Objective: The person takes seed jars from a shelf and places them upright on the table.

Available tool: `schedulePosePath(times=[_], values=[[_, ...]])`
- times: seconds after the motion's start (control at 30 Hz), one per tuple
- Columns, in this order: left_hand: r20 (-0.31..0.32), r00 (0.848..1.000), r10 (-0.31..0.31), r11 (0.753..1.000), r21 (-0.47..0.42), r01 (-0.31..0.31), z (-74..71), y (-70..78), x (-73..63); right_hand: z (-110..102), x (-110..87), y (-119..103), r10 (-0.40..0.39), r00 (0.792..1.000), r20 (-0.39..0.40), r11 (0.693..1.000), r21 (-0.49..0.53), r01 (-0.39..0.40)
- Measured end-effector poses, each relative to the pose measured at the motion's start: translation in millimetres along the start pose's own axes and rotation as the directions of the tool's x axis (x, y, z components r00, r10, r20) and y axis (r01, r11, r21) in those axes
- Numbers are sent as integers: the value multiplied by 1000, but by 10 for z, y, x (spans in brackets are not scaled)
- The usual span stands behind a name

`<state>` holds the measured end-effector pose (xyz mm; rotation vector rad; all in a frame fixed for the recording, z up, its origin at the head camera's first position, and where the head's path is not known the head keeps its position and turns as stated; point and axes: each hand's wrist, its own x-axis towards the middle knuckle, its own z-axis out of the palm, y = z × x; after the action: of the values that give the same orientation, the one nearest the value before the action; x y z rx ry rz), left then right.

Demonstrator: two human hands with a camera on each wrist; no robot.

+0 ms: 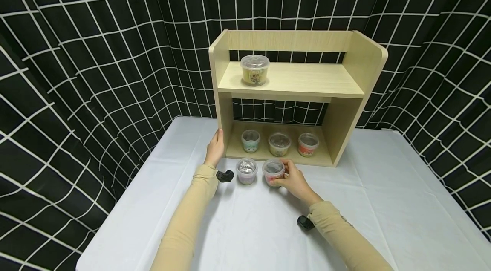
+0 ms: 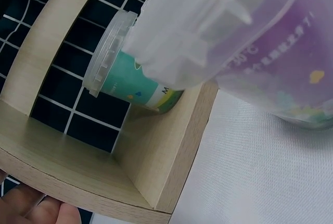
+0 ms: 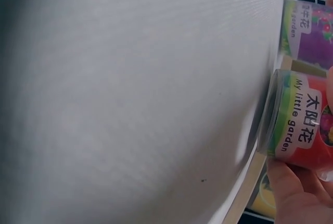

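My right hand grips a small clear-lidded plastic cup between thumb and fingers, just in front of the shelf. Up close its label is red and green and reads "My little garden". Left of it stands a similar cup with a purple label, large in the left wrist view. My left hand rests against the outer side of the wooden shelf, near its lower front edge; fingers show beyond the side panel in the left wrist view.
On the lower board sit a teal cup, a yellowish cup and a red cup. A larger yellow tub stands at the left of the upper board. White cloth covers the table; black gridded curtain surrounds it.
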<state>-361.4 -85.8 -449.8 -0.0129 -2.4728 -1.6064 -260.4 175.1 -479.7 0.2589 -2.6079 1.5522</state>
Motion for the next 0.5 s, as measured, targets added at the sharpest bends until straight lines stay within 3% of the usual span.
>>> schedulePosePath(times=[0.2, 0.5], values=[[-4, 1000, -5, 1000, -1, 5, 0, 1, -6, -7, -34, -6, -55, 998, -20, 998, 3, 55], [-13, 1000, -9, 1000, -7, 9, 7, -18, -8, -5, -2, 5, 79, 997, 16, 997, 1, -79]])
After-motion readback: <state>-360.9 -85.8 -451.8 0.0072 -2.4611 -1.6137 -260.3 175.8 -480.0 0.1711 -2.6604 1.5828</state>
